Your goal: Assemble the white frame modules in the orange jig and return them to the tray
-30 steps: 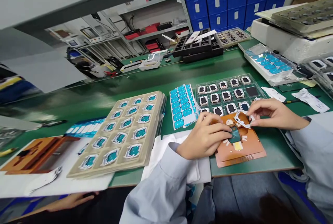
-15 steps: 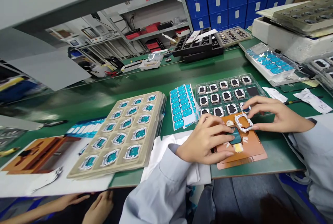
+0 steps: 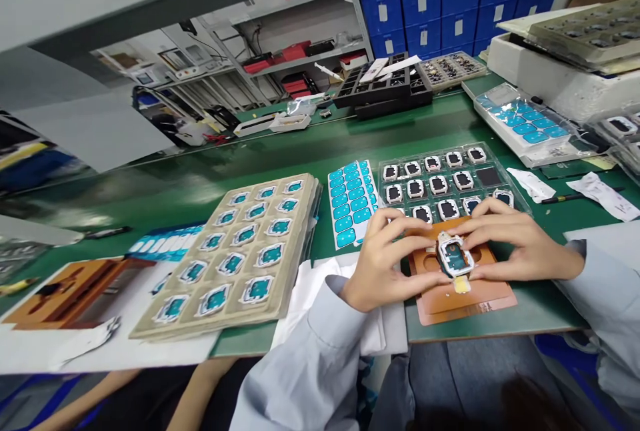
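A small white rounded-square frame (image 3: 469,264) lies over a teal pad (image 3: 454,256) on an orange fixture plate (image 3: 427,297). My left hand (image 3: 387,261) pinches the frame's left side, thumb near the lower corner and fingers near the upper one. On the other side, my right hand (image 3: 517,244) holds its right edge between thumb and fingers. A pale yellow tab (image 3: 461,284) sticks out below the frame. Behind my hands is a clear tray (image 3: 425,201) of similar frames with dark centres, partly hidden by my fingers.
Left of my arm stands a stacked beige tray (image 3: 295,284) of white frames with teal centres. Sheets of teal stickers (image 3: 345,217) lie beside the clear tray. White wipes (image 3: 530,184) are at right, black trays (image 3: 383,87) behind. Another person's forearms (image 3: 200,391) show at lower left.
My right hand has brought the white frame left and down over the teal pad. My left hand has drawn back from the pad to the frame's left edge. The other person's hands have moved out of sight.
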A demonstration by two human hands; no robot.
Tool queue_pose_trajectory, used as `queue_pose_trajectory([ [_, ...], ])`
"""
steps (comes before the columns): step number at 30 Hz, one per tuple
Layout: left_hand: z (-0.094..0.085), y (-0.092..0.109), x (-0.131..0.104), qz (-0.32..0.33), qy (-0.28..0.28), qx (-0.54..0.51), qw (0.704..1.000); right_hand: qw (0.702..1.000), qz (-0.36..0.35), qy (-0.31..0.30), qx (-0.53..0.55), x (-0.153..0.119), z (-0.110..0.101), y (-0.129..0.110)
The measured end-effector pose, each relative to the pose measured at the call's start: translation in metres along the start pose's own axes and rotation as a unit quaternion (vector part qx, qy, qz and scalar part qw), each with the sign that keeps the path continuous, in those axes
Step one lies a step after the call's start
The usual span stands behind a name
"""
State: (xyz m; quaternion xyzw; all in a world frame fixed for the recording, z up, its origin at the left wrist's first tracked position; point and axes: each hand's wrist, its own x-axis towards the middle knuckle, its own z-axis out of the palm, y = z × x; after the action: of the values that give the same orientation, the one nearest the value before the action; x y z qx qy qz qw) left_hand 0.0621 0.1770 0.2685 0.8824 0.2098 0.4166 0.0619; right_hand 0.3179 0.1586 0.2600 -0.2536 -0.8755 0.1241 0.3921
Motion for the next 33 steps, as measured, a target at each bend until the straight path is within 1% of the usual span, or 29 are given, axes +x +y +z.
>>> queue_pose_trajectory([
  [4, 0.001, 0.001, 0.001, -0.029, -0.027, -0.009, 0.999, 1.0, -0.006, 0.015, -0.019, 0.001, 0.007, -0.007],
  [7, 0.002, 0.002, 0.0, -0.05, -0.052, -0.028, 0.997, 0.999, 0.002, 0.018, -0.031, 0.0, 0.008, -0.009],
  [11, 0.003, 0.002, -0.002, -0.059, -0.076, -0.017, 0.995, 0.999, 0.003, 0.016, -0.033, 0.0, 0.007, -0.01],
  [20, 0.002, 0.004, -0.001, -0.06, -0.087, -0.009, 0.994, 0.999, 0.001, 0.03, -0.035, 0.001, 0.008, -0.014],
  [29, -0.001, 0.009, 0.0, -0.062, -0.09, -0.013, 0.994, 0.999, 0.01, 0.017, -0.039, 0.0, 0.007, -0.016],
  [33, -0.001, 0.007, 0.001, -0.076, -0.113, -0.018, 0.991, 0.998, 0.008, 0.006, -0.056, -0.001, 0.007, -0.016],
])
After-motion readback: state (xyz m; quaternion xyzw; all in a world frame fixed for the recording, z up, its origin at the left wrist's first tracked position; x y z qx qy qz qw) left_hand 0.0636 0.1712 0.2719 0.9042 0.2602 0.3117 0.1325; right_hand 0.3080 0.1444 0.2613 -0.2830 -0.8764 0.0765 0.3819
